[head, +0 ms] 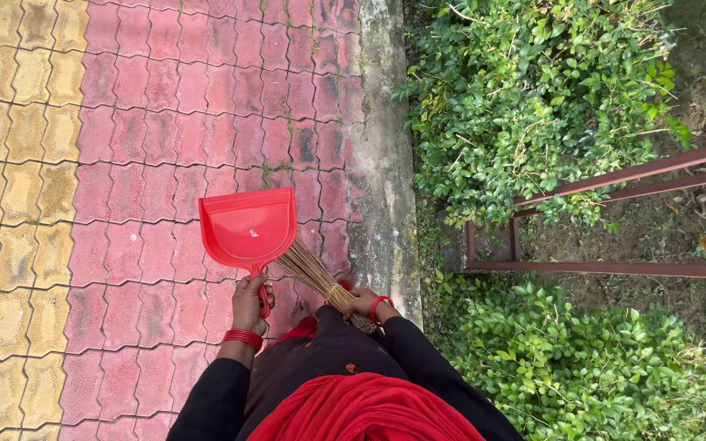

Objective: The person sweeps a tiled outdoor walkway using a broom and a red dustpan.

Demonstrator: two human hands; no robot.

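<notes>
With the left hand (248, 300) clamped on the dustpan (247, 229) handle, the pan at 12 o'clock, and the right hand (363, 302) gripping the broom (312, 273), short strokes would probably serve best, pan lip flat on the pavers (165, 122).

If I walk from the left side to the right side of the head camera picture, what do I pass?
Yellow paving → red paving → red dustpan → twig broom → concrete curb → green bushes → rusty metal rails.

A bright red dustpan (248, 227) sits at the centre. At 5 o'clock from it, a tan twig broom (312, 273). Pink-red interlocking pavers (181, 106) at 12, mustard-yellow pavers (10, 163) at 9, green shrubs (533, 90) at 2.
</notes>
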